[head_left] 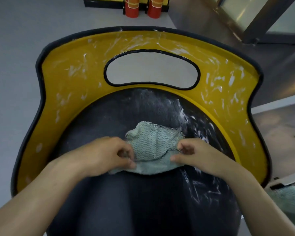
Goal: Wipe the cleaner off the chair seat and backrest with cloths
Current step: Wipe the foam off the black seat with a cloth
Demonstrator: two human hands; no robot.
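Head view, chair: dark fabric seat (pixel 143 210), yellow plastic backrest (pixel 66 86) stood cleaner-streaked.
Hands: left hand (pixel 102 155), right hand (pixel 199 155) pinched green cloth (pixel 153 143).
Room: grey floor (pixel 15 40).

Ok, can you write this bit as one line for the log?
left hand: pinches cloth | right hand: pinches cloth | cloth: lying on seat | seat: white streaks on right | backrest: white streaks all over

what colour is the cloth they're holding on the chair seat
Pale mint green cloth with a wavy weave and a dark mesh edge, seen in the head view.
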